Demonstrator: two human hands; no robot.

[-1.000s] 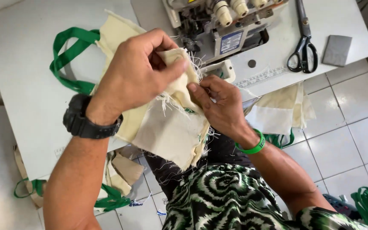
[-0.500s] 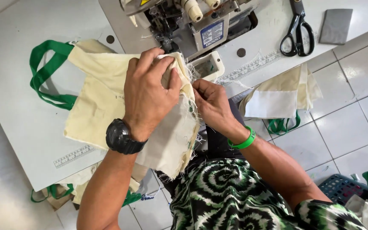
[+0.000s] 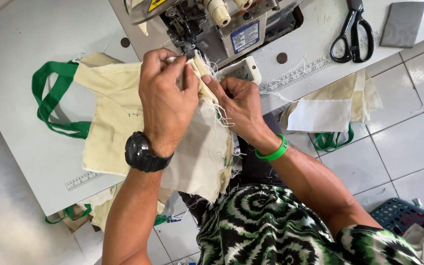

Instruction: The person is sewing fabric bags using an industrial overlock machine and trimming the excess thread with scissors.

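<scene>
Two hands on the cream bag (image 3: 119, 122) at the sewing machine (image 3: 212, 24): my left hand (image 3: 165, 100) fingers pinched on its top edge under the needle, right hand (image 3: 239, 105) clamping the frayed seam, w/ fingertips prob. too close, could get nicked.

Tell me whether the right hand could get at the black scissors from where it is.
Probably yes: the scissors lie uncovered on the table beyond the right hand, nothing between them, though that hand now pinches the cream bag.

A pale grey worktable (image 3: 20, 142) stands on a floor of large white glossy tiles (image 3: 393, 147), evenly lit from above.
</scene>
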